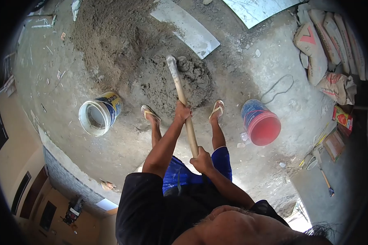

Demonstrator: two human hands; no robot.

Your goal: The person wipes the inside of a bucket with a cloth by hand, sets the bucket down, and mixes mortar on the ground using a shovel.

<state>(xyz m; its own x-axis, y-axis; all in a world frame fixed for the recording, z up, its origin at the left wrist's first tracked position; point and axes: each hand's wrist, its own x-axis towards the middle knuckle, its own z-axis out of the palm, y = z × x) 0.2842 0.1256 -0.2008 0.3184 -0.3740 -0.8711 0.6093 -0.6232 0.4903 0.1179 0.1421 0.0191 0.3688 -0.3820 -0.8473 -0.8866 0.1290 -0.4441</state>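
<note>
My left hand [183, 111] is wrapped round the middle of the pale wooden handle of a hoe [179, 85]. Lower down, close to my blue shorts, my right hand [202, 160] grips the same handle near its end. The far end of the hoe, coated in grey, rests at a heap of wet mortar [157, 87]; its blade is hidden there. The mortar lies on the ground just beyond my sandalled feet, one foot at each side of the handle.
A pile of dry sand [106, 36] rises behind the mortar, beside a flat grey board [188, 28]. A white-rimmed bucket [96, 118] stands at left, a pink-lined bucket [263, 124] at right. Cement bags [313, 53] lean at far right, near a looped cord [280, 87].
</note>
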